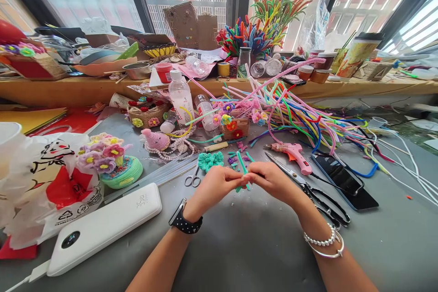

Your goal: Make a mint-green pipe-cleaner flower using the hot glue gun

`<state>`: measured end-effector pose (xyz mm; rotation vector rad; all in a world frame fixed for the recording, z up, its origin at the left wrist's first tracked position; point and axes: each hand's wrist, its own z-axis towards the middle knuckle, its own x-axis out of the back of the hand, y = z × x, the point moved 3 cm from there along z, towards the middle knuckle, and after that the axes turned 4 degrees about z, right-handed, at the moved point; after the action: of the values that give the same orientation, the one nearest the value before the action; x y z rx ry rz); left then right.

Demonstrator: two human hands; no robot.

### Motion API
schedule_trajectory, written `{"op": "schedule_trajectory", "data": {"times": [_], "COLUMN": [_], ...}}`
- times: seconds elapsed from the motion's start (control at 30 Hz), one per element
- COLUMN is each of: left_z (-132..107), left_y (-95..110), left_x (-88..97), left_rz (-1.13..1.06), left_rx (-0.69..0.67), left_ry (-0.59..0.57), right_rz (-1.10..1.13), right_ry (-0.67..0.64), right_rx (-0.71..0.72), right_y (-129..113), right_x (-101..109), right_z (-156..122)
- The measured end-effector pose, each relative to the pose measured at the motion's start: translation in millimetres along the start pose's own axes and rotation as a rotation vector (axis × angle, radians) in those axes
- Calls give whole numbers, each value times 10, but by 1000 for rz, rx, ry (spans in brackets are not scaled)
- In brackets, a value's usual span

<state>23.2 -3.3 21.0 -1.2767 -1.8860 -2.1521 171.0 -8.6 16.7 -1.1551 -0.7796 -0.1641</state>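
My left hand [215, 186] and my right hand [272, 180] meet fingertip to fingertip over the grey table [246, 246]. Both pinch a small piece made of teal-green pipe cleaner [242, 167], with a bit of pink showing between the fingers. A black watch sits on my left wrist and silver bracelets on my right. Just behind my left hand lies a teal pipe-cleaner flower [210, 160] with small scissors [193, 178] beside it.
Large black scissors [313, 191], a pink glue gun [293, 153] and a dark phone [344, 180] lie to the right. A white power bank [106, 226] and a plastic bag [44, 182] lie left. Loose pipe cleaners [301, 109], bottles and flower baskets crowd the back.
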Motion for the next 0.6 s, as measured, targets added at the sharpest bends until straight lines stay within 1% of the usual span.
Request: {"op": "schedule_trajectory", "data": {"times": [0.07,0.13,0.17,0.2,0.23,0.3,0.4,0.47,0.53,0.6], "left_z": [1,-3,-7,-10,-13,-15,-9,-3,1,3], "left_y": [0,-23,-41,-60,-79,-105,-116,-113,-107,-97], "left_x": [74,168,209,240,260,269,232,201,182,174], "left_rz": [-19,-103,-165,-230,-294,-402,-532,-591,-625,-637], "left_rx": [19,56,75,91,103,110,98,95,94,90], "left_ry": [103,241,304,352,387,421,411,397,400,414], "right_rz": [8,-32,-68,-112,-163,-267,-387,-438,-446,-398], "right_ry": [157,337,389,409,398,311,150,97,99,182], "right_rx": [-61,-160,-212,-263,-311,-389,-460,-483,-488,-488], "right_y": [45,111,146,181,214,275,350,379,387,376], "right_x": [119,254,303,334,346,313,189,122,104,151], "right_z": [-3,-32,-49,-63,-73,-80,-73,-68,-64,-66]}}
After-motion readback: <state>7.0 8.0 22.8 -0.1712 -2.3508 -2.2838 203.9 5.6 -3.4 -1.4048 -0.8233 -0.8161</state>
